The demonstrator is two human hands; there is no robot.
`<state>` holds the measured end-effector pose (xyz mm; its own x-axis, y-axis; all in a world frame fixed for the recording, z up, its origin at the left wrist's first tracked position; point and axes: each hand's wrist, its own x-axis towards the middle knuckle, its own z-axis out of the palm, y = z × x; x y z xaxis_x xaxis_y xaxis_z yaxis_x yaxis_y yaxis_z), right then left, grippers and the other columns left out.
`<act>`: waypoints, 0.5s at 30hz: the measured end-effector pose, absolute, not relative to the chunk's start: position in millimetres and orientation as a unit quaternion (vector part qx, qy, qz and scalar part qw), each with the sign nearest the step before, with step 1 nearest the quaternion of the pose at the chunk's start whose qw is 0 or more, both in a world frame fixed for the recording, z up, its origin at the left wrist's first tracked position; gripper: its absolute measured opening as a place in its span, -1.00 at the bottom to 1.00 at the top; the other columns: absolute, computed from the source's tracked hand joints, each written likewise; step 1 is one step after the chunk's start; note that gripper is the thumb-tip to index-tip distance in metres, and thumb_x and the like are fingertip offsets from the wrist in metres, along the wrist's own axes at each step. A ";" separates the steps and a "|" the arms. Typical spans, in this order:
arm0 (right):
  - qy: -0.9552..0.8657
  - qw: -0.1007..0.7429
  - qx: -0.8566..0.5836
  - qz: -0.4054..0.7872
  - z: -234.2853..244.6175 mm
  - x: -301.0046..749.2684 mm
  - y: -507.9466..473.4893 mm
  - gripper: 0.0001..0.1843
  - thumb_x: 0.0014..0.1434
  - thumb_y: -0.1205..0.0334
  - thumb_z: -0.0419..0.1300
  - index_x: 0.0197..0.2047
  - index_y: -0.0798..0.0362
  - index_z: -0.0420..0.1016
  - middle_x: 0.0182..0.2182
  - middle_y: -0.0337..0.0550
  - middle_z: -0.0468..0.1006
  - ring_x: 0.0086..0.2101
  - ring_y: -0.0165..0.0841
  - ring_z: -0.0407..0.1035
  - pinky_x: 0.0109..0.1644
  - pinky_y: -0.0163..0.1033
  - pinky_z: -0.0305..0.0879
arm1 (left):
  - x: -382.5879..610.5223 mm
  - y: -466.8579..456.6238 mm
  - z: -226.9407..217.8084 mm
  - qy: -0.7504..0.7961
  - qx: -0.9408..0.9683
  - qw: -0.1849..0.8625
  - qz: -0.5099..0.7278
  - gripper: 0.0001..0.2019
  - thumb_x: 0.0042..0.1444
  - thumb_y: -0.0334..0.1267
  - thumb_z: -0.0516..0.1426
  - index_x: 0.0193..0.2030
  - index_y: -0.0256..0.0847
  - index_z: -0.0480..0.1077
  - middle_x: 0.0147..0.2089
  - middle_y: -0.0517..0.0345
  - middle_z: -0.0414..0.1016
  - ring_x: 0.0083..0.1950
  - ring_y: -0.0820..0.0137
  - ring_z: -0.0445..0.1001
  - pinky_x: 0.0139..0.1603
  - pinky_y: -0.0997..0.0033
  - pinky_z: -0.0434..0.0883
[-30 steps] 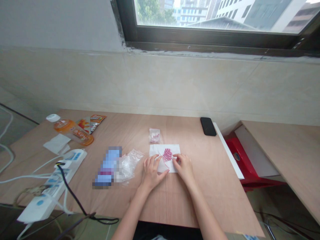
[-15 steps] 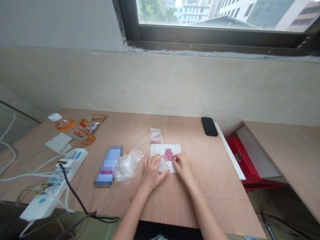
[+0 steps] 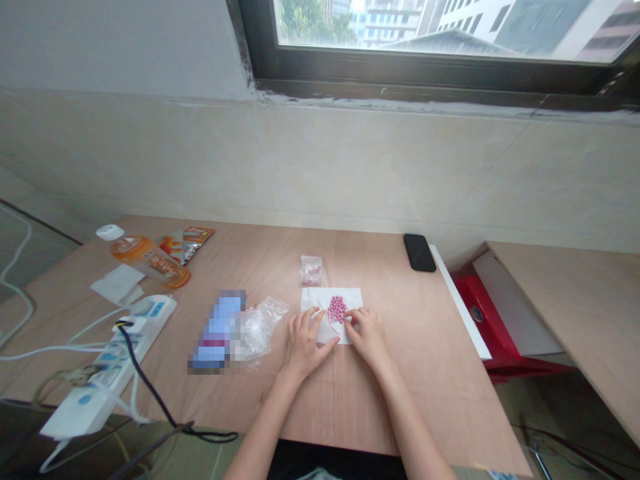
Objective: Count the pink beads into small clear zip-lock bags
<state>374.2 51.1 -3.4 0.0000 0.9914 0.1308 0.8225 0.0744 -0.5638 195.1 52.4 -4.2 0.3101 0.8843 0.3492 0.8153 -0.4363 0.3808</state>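
Observation:
A white paper sheet lies on the wooden table with a small heap of pink beads on it. A thin pink thread runs across the sheet between my hands. My left hand rests on the sheet's left part, fingers lying loosely on the paper, thumb near the sheet's front edge. My right hand is at the front right of the heap. Its fingertips are pinched together and touch the beads; what they hold is too small to make out.
A small clear bag with pink contents lies behind the sheet, with crumpled clear bags to the left. Far left are an orange drink bottle, snack packets, a tissue and a power strip with cables. A black phone lies back right. A red chair stands beyond the right edge.
My right hand's fingertips have crept a little left, onto the front edge of the bead heap. My left hand has barely moved. The view has shifted slightly.

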 end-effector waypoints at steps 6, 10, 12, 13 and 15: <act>-0.692 0.243 -0.667 0.133 -5.1 369.6 48.0 -0.82 0.13 0.08 0.13 -0.34 0.00 0.45 -0.42 -0.20 0.48 -0.34 -0.32 0.32 -0.23 -0.26 0.03 | 194.8 52.5 -4.5 0.525 0.806 0.078 0.264 -0.48 -0.01 -0.03 0.18 0.10 -0.13 0.28 0.11 -0.05 0.36 0.10 0.12 0.30 0.12 0.07 0.16; -0.692 0.238 -0.670 0.124 -8.1 367.1 48.8 -0.83 0.15 0.12 0.12 -0.36 0.00 0.45 -0.42 -0.18 0.48 -0.34 -0.31 0.31 -0.23 -0.25 0.02 | 194.8 52.6 -5.0 0.525 0.806 0.080 0.262 -0.49 0.00 -0.03 0.18 0.09 -0.13 0.28 0.11 -0.04 0.36 0.11 0.12 0.29 0.12 0.07 0.15; -0.689 0.242 -0.672 0.125 -8.4 366.9 48.8 -0.83 0.16 0.14 0.10 -0.36 0.00 0.46 -0.41 -0.17 0.48 -0.33 -0.30 0.31 -0.22 -0.24 0.02 | 194.9 52.6 -4.5 0.525 0.806 0.083 0.260 -0.49 0.00 -0.03 0.18 0.09 -0.13 0.28 0.11 -0.04 0.36 0.12 0.12 0.29 0.13 0.08 0.15; -0.686 0.245 -0.673 0.127 -8.2 367.2 48.5 -0.83 0.16 0.15 0.10 -0.36 0.01 0.46 -0.41 -0.16 0.48 -0.32 -0.29 0.31 -0.22 -0.24 0.03 | 195.0 52.6 -4.2 0.526 0.806 0.084 0.259 -0.49 0.00 -0.03 0.18 0.09 -0.13 0.28 0.11 -0.04 0.36 0.12 0.12 0.29 0.13 0.07 0.15; -0.680 0.257 -0.673 0.136 -6.9 368.1 47.7 -0.83 0.16 0.17 0.10 -0.35 0.01 0.47 -0.41 -0.16 0.49 -0.32 -0.29 0.31 -0.21 -0.23 0.04 | 195.0 52.5 -3.7 0.527 0.806 0.083 0.258 -0.49 0.00 -0.03 0.18 0.09 -0.13 0.28 0.11 -0.03 0.36 0.12 0.12 0.29 0.13 0.07 0.14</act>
<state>368.1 47.7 -6.9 0.0380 0.9853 0.1665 0.8461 0.0569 -0.5300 195.0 52.5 -3.7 0.3117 0.8917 0.3283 0.8058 -0.4312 0.4060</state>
